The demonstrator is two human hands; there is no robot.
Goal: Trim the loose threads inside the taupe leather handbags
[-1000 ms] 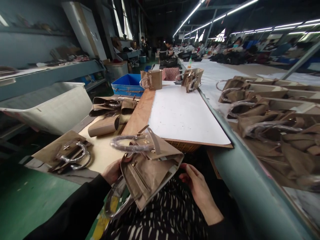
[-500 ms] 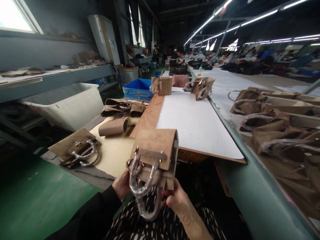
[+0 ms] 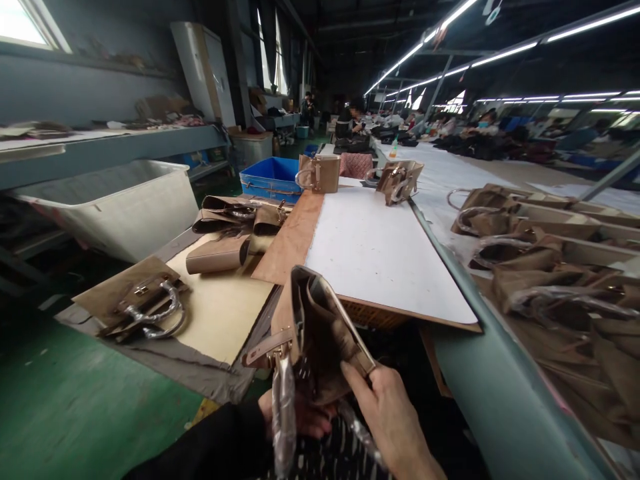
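Observation:
A tan handbag (image 3: 327,333) is tilted over my lap with its mouth facing me, so its brown lining shows. One handle (image 3: 284,417), wrapped in clear plastic, hangs down at its left side, near a strap (image 3: 270,345) with metal fittings. My right hand (image 3: 393,410) grips the right rim, thumb inside the opening. Beneath the bag, my left hand (image 3: 307,419) supports it from below, partly hidden by the handle. On the low table to the left lies another tan handbag (image 3: 137,303) with wrapped handles.
Brown bag pieces (image 3: 220,255) lie on a cream sheet (image 3: 225,300). Two handbags stand at the far end of a white-topped board (image 3: 385,247). Many tan bags (image 3: 550,267) fill the right-hand bench. A blue crate (image 3: 273,179) and a white bin (image 3: 120,207) stand beyond. People are in the background.
The handbag has turned from showing its front flap to showing its open inside. My right hand has moved up to its rim, and my left hand has shifted right, underneath.

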